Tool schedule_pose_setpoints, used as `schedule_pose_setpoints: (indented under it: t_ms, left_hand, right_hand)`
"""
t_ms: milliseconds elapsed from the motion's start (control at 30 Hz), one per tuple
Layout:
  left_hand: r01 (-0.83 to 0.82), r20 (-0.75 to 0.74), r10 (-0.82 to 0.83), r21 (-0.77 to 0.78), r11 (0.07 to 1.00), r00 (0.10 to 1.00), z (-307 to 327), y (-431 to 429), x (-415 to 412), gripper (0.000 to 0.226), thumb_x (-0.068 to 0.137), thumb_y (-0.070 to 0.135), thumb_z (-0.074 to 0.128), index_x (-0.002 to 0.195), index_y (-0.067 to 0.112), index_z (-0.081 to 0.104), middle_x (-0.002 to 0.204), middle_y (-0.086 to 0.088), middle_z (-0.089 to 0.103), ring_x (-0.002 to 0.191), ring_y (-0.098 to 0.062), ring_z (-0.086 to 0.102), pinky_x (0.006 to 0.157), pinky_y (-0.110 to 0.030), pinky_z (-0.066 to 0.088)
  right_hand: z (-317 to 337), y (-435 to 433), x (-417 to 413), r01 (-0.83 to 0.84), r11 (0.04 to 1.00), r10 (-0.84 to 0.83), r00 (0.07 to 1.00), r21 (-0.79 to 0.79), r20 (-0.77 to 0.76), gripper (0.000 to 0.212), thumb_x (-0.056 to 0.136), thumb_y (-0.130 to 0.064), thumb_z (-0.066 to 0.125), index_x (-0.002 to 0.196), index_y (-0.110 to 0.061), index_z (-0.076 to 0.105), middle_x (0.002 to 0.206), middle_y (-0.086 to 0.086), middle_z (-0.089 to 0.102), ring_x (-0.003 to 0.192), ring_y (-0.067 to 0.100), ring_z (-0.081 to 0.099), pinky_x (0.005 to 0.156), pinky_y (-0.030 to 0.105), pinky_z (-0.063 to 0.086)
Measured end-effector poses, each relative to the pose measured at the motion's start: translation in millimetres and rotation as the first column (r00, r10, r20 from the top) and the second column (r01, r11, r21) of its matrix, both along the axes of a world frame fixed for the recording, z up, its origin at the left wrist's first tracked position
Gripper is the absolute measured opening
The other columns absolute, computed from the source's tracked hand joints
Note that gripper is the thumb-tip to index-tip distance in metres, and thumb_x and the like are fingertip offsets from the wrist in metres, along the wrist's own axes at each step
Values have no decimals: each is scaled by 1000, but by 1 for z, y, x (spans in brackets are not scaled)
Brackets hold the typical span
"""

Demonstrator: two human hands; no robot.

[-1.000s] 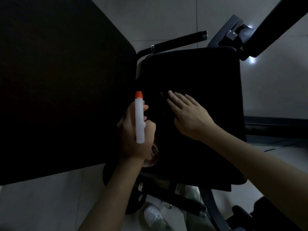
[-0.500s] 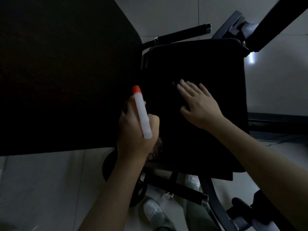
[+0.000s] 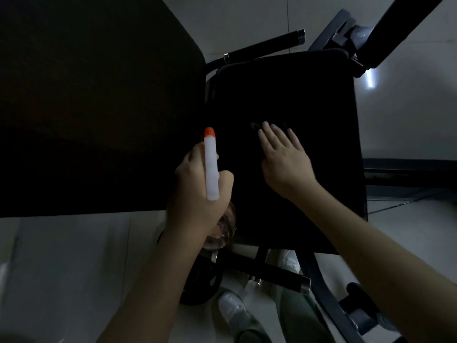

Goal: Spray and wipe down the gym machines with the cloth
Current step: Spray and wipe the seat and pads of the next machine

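Note:
My left hand [image 3: 195,194] is closed around a spray bottle [image 3: 211,167] with a white head and an orange nozzle tip. It hovers at the left edge of a black seat pad [image 3: 309,95]. The bottle's clear body shows below my fist. My right hand [image 3: 284,162] lies flat on the middle of the pad, fingers pointing away from me. It presses on a dark cloth [image 3: 254,126], of which only faint folds show past the fingertips. The light is dim.
A large black back pad [image 3: 99,107] fills the left. Black grip bars stick out behind the seat [image 3: 264,47] and below it [image 3: 272,273]. A frame arm [image 3: 395,26] rises at top right. A weight plate [image 3: 200,285] and my shoe [image 3: 232,308] are on the tiled floor.
My right hand has slid a little to the right across the seat pad and its fingers have turned to point farther away. The left hand keeps the bottle in nearly the same place.

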State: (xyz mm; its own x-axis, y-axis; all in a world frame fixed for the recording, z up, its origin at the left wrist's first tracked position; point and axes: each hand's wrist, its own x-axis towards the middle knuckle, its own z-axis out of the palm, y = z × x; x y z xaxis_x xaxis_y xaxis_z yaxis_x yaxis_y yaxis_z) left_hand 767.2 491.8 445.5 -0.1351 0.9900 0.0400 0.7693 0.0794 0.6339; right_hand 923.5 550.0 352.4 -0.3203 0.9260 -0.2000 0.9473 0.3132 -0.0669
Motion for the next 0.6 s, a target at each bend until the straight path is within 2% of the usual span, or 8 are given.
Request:
schedule_pose_setpoints:
  t_ms: [67,200,267,333,467,533,600]
  left_hand:
    - [-30,-26,30,-18,999,999,-1,-8,-3,45,75,13,52,117,-3,57,98,-8,62,87,-15,59,72,-6,38]
    - [20,-68,-23,-48,999,997,6,-20,-7,41,78,2,56,119,-3,55,90,2,52,69,3,46,64,2,39]
    - [55,-84,-62,-84,995,995,9,-24,-10,38,79,2,55,117,-1,55,89,5,50,69,8,43,60,-2,41]
    - [82,-100,-92,-99,992,991,12,-29,-14,31,80,3,56,111,2,57,87,5,51,68,5,46,56,-7,38]
    - [103,-119,-116,-104,989,986,14,-35,-17,24,81,2,58,105,3,57,83,1,52,67,-13,52,57,-16,42]
    - [100,-112,-112,-110,989,987,14,-36,-17,26,81,2,58,108,3,57,85,1,52,71,-15,54,59,-18,44]
    - [85,-96,-96,-119,989,991,15,-36,-17,28,81,4,57,109,4,56,89,1,53,72,-12,53,60,-17,45]
  right_hand:
    - [-1,-14,-15,19,1000,-19,1000,-14,-16,60,99,-32,25,152,-12,4,159,6,-1,147,18,-1,117,36,-6]
    - [-2,-66,17,-234,971,229,969,-50,-87,59,90,-34,29,143,-10,39,149,9,36,138,23,35,112,38,15]
    - [-6,-64,37,-261,964,258,965,-48,-57,58,89,-33,30,141,-9,43,146,9,41,135,24,39,110,40,19]
    - [-3,-48,33,-205,979,205,978,-2,-41,58,91,-32,28,142,-9,40,148,11,38,137,25,36,112,40,15]
    - [-3,-39,-13,73,997,-73,997,2,-37,58,99,-28,29,151,-11,10,159,7,5,147,19,3,117,37,-4]
    - [-5,-58,-23,33,999,-34,998,-19,-53,59,98,-27,33,151,-10,14,158,8,8,146,21,9,117,37,-1]
    - [-6,-85,-15,-118,993,116,991,-28,-65,57,91,-28,36,144,-8,35,152,11,31,140,24,31,115,38,11]
